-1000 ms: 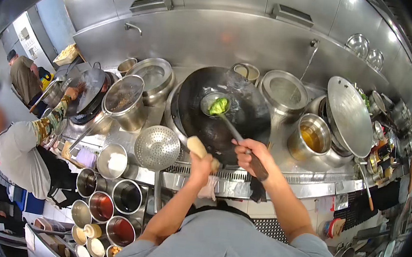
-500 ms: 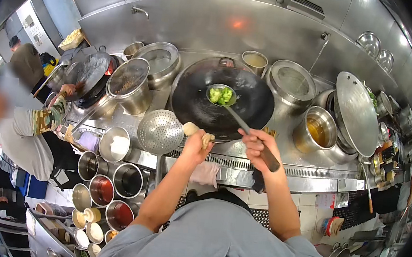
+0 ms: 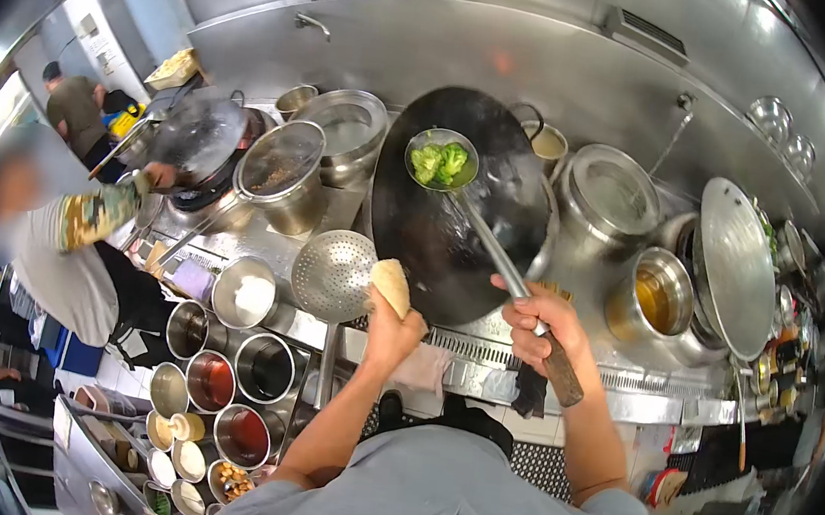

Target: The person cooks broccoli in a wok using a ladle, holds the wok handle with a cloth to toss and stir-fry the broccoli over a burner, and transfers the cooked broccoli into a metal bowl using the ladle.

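Note:
My right hand (image 3: 540,333) is wrapped round the wooden-ended handle of a metal ladle (image 3: 494,243). Green broccoli (image 3: 439,163) fills the ladle's bowl, held over the upper left part of a large dark wok (image 3: 463,253). The wok is tilted, its left side raised. My left hand (image 3: 393,328) is closed round a pale folded cloth (image 3: 390,285) near the wok's lower left edge; whether it also grips the wok's handle is hidden. Just left of that hand lies a perforated metal strainer (image 3: 332,274).
Lidded steel pots (image 3: 608,196) flank the wok. A pot of yellow-brown liquid (image 3: 652,293) and a leaning pale wok (image 3: 733,266) are on the right. Sauce containers (image 3: 210,381) sit lower left. A co-worker (image 3: 71,252) works at another wok (image 3: 199,140) on the left.
The wok has gone from lying level to tilted. The ladle with the broccoli has risen towards its upper left rim. Both hands have moved slightly, my right hand lower and to the right.

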A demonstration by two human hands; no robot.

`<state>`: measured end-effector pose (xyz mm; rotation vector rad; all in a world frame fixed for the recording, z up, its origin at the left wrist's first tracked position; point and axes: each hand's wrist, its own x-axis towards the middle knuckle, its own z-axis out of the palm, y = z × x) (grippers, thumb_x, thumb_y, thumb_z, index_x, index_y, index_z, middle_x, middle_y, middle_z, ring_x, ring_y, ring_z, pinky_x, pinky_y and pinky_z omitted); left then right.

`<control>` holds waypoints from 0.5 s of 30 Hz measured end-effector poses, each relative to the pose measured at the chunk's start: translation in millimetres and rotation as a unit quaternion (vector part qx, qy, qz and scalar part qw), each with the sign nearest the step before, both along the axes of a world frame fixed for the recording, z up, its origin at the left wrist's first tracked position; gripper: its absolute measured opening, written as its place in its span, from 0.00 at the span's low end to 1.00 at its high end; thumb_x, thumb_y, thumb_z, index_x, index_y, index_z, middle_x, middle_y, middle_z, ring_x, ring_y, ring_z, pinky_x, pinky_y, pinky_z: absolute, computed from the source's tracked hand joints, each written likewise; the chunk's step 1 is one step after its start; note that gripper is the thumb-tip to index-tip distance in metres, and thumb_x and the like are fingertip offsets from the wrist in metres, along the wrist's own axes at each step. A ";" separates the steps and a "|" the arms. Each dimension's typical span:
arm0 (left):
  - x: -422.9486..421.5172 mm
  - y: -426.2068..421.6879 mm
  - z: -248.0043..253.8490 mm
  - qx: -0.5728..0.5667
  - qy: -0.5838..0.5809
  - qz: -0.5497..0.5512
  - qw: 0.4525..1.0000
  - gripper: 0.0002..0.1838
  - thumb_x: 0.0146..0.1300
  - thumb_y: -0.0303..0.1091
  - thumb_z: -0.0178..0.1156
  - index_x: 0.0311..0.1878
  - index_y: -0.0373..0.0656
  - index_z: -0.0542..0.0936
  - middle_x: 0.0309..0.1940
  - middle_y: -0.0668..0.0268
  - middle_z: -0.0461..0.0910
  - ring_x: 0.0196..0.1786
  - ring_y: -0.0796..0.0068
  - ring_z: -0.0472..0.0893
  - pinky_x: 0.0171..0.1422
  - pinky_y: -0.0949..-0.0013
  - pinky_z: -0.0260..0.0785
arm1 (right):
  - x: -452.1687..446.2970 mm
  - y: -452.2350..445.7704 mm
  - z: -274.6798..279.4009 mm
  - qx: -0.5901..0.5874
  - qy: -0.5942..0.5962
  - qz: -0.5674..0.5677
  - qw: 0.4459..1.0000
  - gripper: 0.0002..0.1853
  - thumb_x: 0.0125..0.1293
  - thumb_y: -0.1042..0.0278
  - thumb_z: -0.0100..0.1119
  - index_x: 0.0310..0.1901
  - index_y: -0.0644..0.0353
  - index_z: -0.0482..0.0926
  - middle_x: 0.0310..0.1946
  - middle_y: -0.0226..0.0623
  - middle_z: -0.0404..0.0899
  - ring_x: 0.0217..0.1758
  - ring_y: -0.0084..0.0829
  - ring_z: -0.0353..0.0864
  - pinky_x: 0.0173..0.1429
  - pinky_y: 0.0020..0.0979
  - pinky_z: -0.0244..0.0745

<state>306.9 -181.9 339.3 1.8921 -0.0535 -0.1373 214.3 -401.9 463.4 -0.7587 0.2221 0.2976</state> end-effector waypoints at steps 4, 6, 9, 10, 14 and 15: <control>7.0 -42.3 -22.7 -0.213 0.150 0.045 0.964 0.29 0.60 0.26 0.54 0.64 0.37 0.57 0.45 0.54 0.75 0.31 0.65 0.83 0.19 0.70 0.76 | 26.0 0.2 -27.1 0.188 -0.054 0.034 0.980 0.23 0.71 0.74 0.43 0.66 0.74 0.64 0.24 0.26 0.65 0.11 0.13 0.63 0.14 0.19 0.63; 24.8 -56.5 -47.0 -0.323 0.249 0.020 0.913 0.18 0.64 0.33 0.54 0.56 0.42 0.66 0.39 0.60 0.78 0.31 0.68 0.82 0.22 0.71 0.75 | 31.4 -5.4 -36.0 0.175 -0.045 0.067 0.981 0.23 0.71 0.74 0.43 0.66 0.71 0.65 0.25 0.27 0.65 0.11 0.13 0.63 0.14 0.19 0.63; 52.0 -91.4 -82.5 -0.444 0.348 0.011 0.825 0.10 0.70 0.41 0.50 0.43 0.46 0.74 0.32 0.67 0.79 0.32 0.72 0.80 0.28 0.72 0.74 | 32.1 -19.0 -39.0 0.075 -0.034 0.098 0.992 0.24 0.69 0.73 0.47 0.66 0.69 0.66 0.24 0.27 0.65 0.11 0.15 0.64 0.14 0.20 0.59; 58.3 -99.8 -99.0 -0.449 0.332 -0.031 0.829 0.12 0.71 0.43 0.48 0.42 0.46 0.75 0.31 0.68 0.79 0.32 0.73 0.80 0.32 0.72 0.75 | 30.0 -22.2 -35.8 0.019 -0.036 0.110 0.993 0.24 0.68 0.72 0.48 0.65 0.69 0.66 0.24 0.27 0.65 0.11 0.15 0.64 0.14 0.20 0.59; 42.4 -69.0 -118.9 -0.515 0.360 -0.075 0.774 0.16 0.70 0.49 0.53 0.49 0.47 0.76 0.40 0.63 0.82 0.39 0.67 0.82 0.46 0.64 0.75 | 18.1 -31.9 -25.2 -0.105 -0.050 0.158 0.981 0.27 0.65 0.74 0.52 0.66 0.67 0.65 0.22 0.29 0.65 0.10 0.18 0.63 0.13 0.23 0.57; 19.5 -52.7 -111.8 -0.500 0.357 -0.074 0.786 0.19 0.70 0.51 0.54 0.51 0.45 0.77 0.43 0.62 0.82 0.42 0.66 0.82 0.48 0.62 0.75 | 15.3 -32.6 -27.1 -0.121 -0.050 0.170 0.977 0.28 0.64 0.74 0.52 0.67 0.66 0.64 0.21 0.29 0.65 0.10 0.19 0.62 0.13 0.23 0.56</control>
